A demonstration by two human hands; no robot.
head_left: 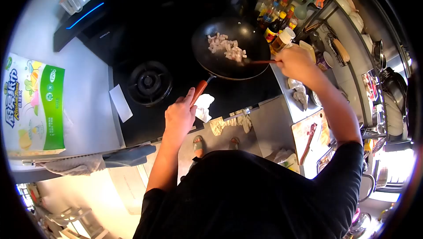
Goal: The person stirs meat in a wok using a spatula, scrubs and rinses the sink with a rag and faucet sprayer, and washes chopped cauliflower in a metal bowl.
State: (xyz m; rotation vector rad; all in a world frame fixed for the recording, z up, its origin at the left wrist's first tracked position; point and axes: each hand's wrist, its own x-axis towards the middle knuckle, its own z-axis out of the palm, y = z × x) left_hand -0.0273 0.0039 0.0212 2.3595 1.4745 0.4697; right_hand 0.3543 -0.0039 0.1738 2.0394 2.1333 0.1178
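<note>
A dark wok (pixel 233 68) sits on the right part of the black stove, with pale pieces of meat (pixel 227 47) inside it. My left hand (pixel 179 115) is closed around the wok's reddish-brown handle (pixel 200 90). In my right hand (pixel 295 63) is the end of a reddish-brown spatula (pixel 260 62), whose tip rests in the wok beside the meat. A white crumpled cloth or paper (pixel 203 108) lies just right of my left hand, below the wok.
An unused burner (pixel 151 83) is left of the wok. Sauce bottles (pixel 275 25) crowd the wok's right side. A cutting board (pixel 313 137) with a knife-like tool lies at the right. A kitchen-towel pack (pixel 35 107) stands at the far left; cloths (pixel 81 164) hang at the counter edge.
</note>
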